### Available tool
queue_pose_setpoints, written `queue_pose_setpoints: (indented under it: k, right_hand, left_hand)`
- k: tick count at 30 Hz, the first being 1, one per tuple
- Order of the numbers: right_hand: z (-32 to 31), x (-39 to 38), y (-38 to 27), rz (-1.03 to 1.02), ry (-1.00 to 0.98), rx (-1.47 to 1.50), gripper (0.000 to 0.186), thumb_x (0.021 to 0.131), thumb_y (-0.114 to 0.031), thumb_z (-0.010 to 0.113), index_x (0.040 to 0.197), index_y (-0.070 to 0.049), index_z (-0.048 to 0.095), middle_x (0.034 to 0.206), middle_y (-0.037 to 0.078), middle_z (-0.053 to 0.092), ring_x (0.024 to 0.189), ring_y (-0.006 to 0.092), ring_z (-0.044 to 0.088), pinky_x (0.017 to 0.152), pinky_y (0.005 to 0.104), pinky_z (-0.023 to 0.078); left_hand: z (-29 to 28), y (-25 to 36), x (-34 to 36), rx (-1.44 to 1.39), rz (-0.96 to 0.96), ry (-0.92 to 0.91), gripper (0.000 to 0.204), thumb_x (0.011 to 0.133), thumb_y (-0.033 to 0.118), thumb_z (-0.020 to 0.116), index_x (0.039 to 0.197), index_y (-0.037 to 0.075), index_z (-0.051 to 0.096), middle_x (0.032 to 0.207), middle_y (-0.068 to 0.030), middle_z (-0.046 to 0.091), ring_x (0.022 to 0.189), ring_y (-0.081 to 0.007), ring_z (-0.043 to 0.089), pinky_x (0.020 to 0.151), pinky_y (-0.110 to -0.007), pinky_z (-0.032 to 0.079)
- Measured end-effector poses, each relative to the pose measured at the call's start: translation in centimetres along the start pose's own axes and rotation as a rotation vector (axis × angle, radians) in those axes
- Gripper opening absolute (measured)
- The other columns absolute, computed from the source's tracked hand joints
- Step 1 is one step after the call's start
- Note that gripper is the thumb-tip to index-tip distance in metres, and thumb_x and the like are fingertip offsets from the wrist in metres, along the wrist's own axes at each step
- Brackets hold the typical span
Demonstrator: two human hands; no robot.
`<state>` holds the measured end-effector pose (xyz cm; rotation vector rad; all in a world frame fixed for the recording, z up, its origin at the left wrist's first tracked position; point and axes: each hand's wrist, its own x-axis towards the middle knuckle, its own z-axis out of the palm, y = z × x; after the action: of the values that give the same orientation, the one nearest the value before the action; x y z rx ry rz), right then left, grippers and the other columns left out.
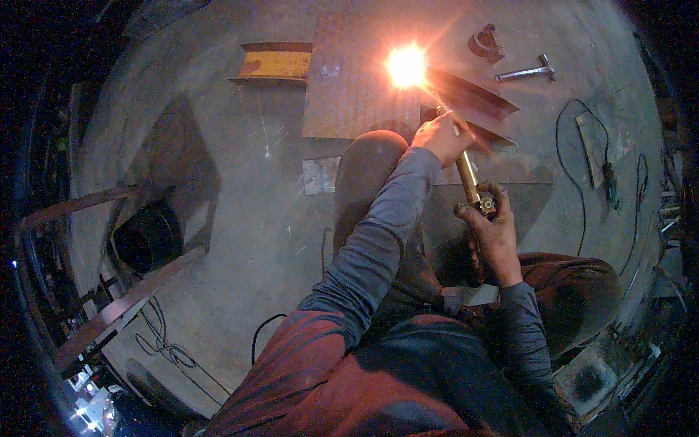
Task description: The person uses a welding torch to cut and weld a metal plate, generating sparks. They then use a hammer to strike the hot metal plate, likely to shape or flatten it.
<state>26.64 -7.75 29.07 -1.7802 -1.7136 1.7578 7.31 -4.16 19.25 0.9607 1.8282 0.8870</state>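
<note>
Long, wrinkled sleeves (371,233) are blue-grey, the left reddish higher up. A reddish-and-dark top (313,393) meets dark trousers (582,291).

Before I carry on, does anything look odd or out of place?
Yes: your left hand, gripping the torch, is bare near the bright glare, which looks risky. Also, a black cord lies tangled on the floor at lower left.

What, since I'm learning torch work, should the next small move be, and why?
Probably ease the torch slightly along the steel beam: the glare sits at the beam's upper-left end, the left hand holds the torch's front, and the right hand grips beside the valve knob. I'd go gently, since the glare hides the torch's tip.
</note>
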Motion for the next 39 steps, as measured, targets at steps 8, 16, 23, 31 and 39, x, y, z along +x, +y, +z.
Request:
queue_pose_setpoints:
  k: [8, 16, 23, 31, 39]
  right_hand:
    - [0.2, 0.1, 0.0, -0.042, 0.027, 0.029, 0.052, 0.087, -0.012, 0.076, 0.131, -0.012, 0.048, 0.077, 0.004, 0.061, 0.049, 0.0104, 0.053, 0.041, 0.0277, 0.041]
    - [-0.3, -1.3, -0.5, -0.011, -0.016, 0.194, 0.043, 0.095, -0.015, 0.068, 0.134, -0.016, 0.051, 0.094, 0.007, 0.064, 0.055, 0.0116, 0.057, 0.044, 0.0262, 0.046]
    - [-0.8, -1.0, 0.8, -0.065, -0.060, 0.155, 0.033, 0.101, -0.020, 0.060, 0.132, -0.015, 0.051, 0.089, 0.005, 0.062, 0.057, 0.0105, 0.057, 0.045, 0.0250, 0.044]
    - [-1.1, -0.6, 1.9, -0.042, -0.046, 0.195, 0.042, 0.100, -0.020, 0.061, 0.138, -0.014, 0.045, 0.096, 0.009, 0.064, 0.055, 0.0131, 0.059, 0.043, 0.0265, 0.046]
    - [-1.0, -0.7, 1.3, -0.041, -0.048, 0.188, 0.030, 0.101, -0.020, 0.059, 0.128, -0.017, 0.047, 0.089, 0.007, 0.063, 0.055, 0.0119, 0.058, 0.043, 0.0259, 0.046]
  left_hand:
    - [0.0, 0.1, -0.1, 0.005, 0.034, 0.010, 0.037, 0.086, 0.042, 0.071, 0.111, 0.014, 0.071, 0.102, -0.0154, 0.073, 0.090, -0.0288, 0.073, 0.084, -0.043, 0.057]
    - [-0.5, 0.6, -0.4, 0.004, -0.026, 0.008, 0.039, 0.086, 0.044, 0.071, 0.110, 0.014, 0.071, 0.109, -0.0165, 0.072, 0.103, -0.0339, 0.070, 0.091, -0.046, 0.055]
    - [-0.2, 0.4, -0.3, -0.010, -0.014, -0.010, 0.038, 0.086, 0.043, 0.072, 0.109, 0.013, 0.070, 0.111, -0.0167, 0.071, 0.104, -0.0344, 0.070, 0.092, -0.045, 0.054]
    - [-0.3, 0.4, -0.1, -0.022, -0.030, -0.033, 0.039, 0.085, 0.043, 0.071, 0.111, 0.013, 0.071, 0.114, -0.0160, 0.070, 0.108, -0.0341, 0.069, 0.094, -0.045, 0.054]
    - [-0.7, 0.9, -0.5, -0.012, -0.025, -0.024, 0.039, 0.086, 0.042, 0.071, 0.113, 0.015, 0.071, 0.119, -0.0156, 0.069, 0.111, -0.0359, 0.067, 0.098, -0.046, 0.052]
